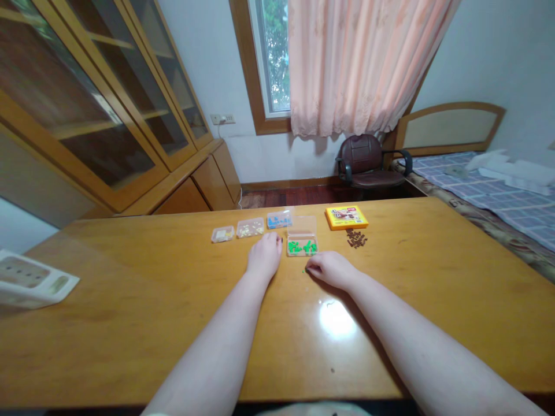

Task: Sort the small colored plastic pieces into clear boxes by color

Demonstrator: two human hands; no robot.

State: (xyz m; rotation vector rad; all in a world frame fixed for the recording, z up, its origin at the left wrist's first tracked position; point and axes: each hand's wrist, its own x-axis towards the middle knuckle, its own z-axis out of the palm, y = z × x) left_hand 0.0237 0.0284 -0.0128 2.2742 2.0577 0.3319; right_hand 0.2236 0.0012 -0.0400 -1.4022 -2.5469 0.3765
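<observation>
A clear plastic box (302, 254) with its lid swung back holds small green pieces (310, 247). My left hand (265, 253) rests on the table just left of this box, its fingers curled together; whatever they may hold is hidden. In front of the box's right corner, my right hand (330, 268) touches down with fingertips pinched. A tiny green piece (303, 271) lies on the table right beside those fingertips. Whether anything is between them is too small to tell.
Behind my left hand stand clear boxes of blue pieces (280, 221), cream pieces (250, 229) and pale pieces (223, 234). A yellow box (347, 218) and a brown pile of small pieces (356, 238) lie to the right. A white box (34, 283) sits far left on the table (151, 323).
</observation>
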